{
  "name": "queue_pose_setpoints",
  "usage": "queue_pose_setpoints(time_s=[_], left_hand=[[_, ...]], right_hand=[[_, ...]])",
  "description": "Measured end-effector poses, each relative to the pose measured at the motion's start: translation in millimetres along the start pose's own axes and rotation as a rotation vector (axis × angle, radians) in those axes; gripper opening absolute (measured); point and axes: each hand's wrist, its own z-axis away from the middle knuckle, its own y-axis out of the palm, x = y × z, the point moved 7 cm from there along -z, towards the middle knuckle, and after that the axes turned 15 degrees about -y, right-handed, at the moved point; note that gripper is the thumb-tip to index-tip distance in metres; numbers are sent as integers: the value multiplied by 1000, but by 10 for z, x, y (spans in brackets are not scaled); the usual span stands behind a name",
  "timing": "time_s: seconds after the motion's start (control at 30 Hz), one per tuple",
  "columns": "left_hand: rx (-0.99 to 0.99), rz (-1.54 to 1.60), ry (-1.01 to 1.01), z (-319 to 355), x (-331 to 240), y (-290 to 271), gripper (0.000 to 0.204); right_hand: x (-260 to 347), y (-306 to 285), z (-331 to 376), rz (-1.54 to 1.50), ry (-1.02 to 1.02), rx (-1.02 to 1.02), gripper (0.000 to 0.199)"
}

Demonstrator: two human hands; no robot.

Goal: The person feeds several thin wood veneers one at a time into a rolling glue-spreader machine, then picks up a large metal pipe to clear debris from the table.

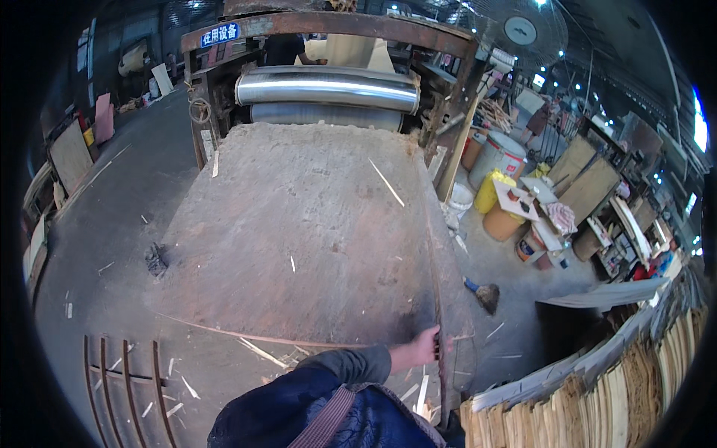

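Workshop floor, view looks down over a long, worn feed table [299, 231] that runs away to a roller machine [328, 86] at the far end.

Right hand [424, 348]: reaches from the near edge across to the table's near right corner. Forearm in a grey sleeve [351, 364], held almost level, wrist straight. Fingers curl over a thin dark metal strip [435, 299] that runs along the table's right edge; grip is closed on that strip, thumb hidden. Likely held there to steady or tug the edge, since the strip stands proud of the board at this corner.

Left hand: not in view; only a dark blue padded jacket [299, 414] with a shoulder strap shows at the near edge.

On the table: a few pale wood splinters, one long sliver [387, 182] far right of centre. Surface otherwise dusty, nothing loaded.

Around: a metal rack [123, 377] on the floor near left. Stacks of thin veneer sheets [612, 388] near right, stood on edge. Buckets and tubs [499, 157] far right beside the machine. A small brush [485, 293] lies on the floor right of the table.
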Motion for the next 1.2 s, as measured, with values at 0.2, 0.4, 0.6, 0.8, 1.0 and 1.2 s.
queue_pose_setpoints(time_s=[0.2,0.4,0.6,0.8,1.0,1.2], left_hand=[[-38,-93,141,500,-187,231,41],[248,-320,404,1540,-844,930,37],[276,-501,569,2492,-1867,1371,45],[296,-531,761,3226,-3031,1629,49],[383,-514,825,3478,-3540,1831,49],[235,-564,919,3510,-3766,1946,41]], right_hand=[[586,145,-221,-112,83,-68,37],[1297,402,-763,-319,17,-48,33],[2183,840,-1636,-852,-87,24,29],[3200,1113,-2516,-707,-320,31,24],[3763,1072,-2907,-600,-304,15,21],[3724,1053,-3174,-704,-256,-13,19]])
